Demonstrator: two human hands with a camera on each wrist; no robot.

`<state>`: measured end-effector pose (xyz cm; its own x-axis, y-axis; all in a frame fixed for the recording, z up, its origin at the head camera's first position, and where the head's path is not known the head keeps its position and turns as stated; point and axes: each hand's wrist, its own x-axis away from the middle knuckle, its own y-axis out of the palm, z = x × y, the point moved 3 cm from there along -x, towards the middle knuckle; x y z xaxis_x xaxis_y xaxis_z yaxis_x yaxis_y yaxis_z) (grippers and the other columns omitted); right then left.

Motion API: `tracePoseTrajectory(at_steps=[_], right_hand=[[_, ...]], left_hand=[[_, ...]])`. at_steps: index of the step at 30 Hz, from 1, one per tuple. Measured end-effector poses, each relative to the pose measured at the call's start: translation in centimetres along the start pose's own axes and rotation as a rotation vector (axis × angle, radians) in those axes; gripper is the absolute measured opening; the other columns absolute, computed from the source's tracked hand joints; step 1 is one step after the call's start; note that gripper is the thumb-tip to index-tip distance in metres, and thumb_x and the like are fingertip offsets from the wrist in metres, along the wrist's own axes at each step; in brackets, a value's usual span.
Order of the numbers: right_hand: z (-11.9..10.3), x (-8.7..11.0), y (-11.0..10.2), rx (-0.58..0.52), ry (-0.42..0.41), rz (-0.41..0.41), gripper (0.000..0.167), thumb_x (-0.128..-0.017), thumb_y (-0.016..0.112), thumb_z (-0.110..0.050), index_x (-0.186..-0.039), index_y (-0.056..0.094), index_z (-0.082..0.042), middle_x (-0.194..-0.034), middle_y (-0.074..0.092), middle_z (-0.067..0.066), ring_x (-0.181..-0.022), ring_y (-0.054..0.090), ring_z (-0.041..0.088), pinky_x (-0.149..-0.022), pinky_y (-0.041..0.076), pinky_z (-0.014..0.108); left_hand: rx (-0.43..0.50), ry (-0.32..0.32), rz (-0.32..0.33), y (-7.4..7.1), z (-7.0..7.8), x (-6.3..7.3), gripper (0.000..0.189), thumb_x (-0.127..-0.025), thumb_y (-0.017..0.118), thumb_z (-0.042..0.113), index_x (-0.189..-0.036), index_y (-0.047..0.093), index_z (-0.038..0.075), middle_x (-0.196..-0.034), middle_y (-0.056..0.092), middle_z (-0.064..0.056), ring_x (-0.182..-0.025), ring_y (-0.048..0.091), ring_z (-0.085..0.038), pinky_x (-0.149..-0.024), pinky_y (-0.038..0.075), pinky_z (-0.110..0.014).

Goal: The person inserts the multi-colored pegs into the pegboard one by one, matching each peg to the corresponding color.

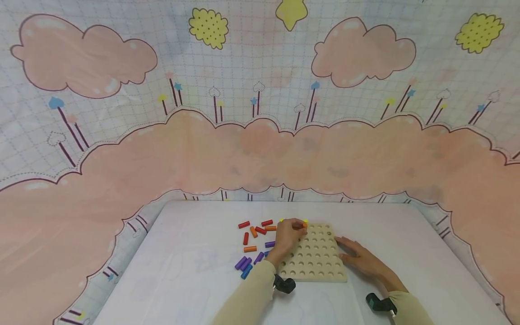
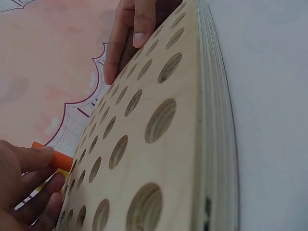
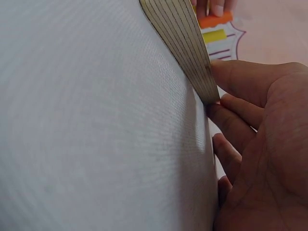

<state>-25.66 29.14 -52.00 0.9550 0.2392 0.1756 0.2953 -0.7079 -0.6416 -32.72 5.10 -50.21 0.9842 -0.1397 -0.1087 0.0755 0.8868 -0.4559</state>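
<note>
In the head view my left hand (image 1: 289, 237) reaches over the far part of a wooden pegboard (image 1: 313, 272) full of round holes. Its thumb and fingertips pinch an orange peg (image 2: 61, 160), held by the board's surface in the left wrist view. Whether the peg's end sits in a hole is hidden. A yellow peg (image 3: 214, 36) stands near it at the far edge. My right hand (image 1: 363, 261) rests its extended fingers and thumb against the board's right side; the right wrist view shows the thumb (image 3: 240, 77) touching the board's edge.
Left of the board lie several loose pegs: red (image 1: 243, 224), orange (image 1: 249, 248), purple (image 1: 240, 262) and blue (image 1: 246, 271). All rest on a white table (image 1: 183, 271). A printed cloth (image 1: 260, 153) with clouds hangs behind the table.
</note>
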Motion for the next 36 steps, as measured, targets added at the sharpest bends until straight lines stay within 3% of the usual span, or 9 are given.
tracePoseTrajectory(at_steps=[5,9,14,36], right_hand=[[-0.02,0.14,0.20,0.008,0.006,0.011,0.061,-0.095,0.061,-0.035,-0.150,0.040,-0.017,-0.160,0.022,0.025,-0.146,0.007,0.053,-0.112,0.006,0.072],[0.07,0.11,0.26,0.021,0.011,0.017,0.061,-0.095,0.060,-0.035,-0.150,0.040,-0.018,-0.160,0.022,0.024,-0.147,0.009,0.053,-0.113,0.007,0.071],[-0.01,0.13,0.23,0.025,0.005,0.020,0.061,-0.095,0.061,-0.035,-0.150,0.040,-0.017,-0.160,0.022,0.024,-0.147,0.009,0.052,-0.113,0.007,0.071],[0.03,-0.05,0.02,0.019,0.005,0.012,0.061,-0.095,0.061,-0.035,-0.150,0.040,-0.018,-0.160,0.023,0.023,-0.147,0.011,0.051,-0.113,0.009,0.071]], left_hand=[[-0.043,0.020,0.022,0.32,0.01,0.02,0.014,-0.085,0.075,0.012,-0.099,0.075,0.011,-0.090,0.075,0.002,-0.081,0.065,-0.007,-0.081,0.054,-0.029],[-0.050,-0.002,0.028,0.53,-0.04,-0.02,0.014,-0.085,0.076,0.013,-0.099,0.075,0.012,-0.090,0.075,0.002,-0.083,0.065,-0.008,-0.083,0.054,-0.031],[-0.046,0.012,0.035,0.59,0.05,-0.09,0.014,-0.084,0.076,0.013,-0.098,0.075,0.011,-0.089,0.075,0.001,-0.079,0.065,-0.007,-0.077,0.054,-0.028],[-0.071,0.031,0.021,0.53,-0.09,-0.21,0.014,-0.085,0.075,0.011,-0.099,0.075,0.011,-0.090,0.074,0.002,-0.076,0.061,-0.004,-0.075,0.053,-0.024]])
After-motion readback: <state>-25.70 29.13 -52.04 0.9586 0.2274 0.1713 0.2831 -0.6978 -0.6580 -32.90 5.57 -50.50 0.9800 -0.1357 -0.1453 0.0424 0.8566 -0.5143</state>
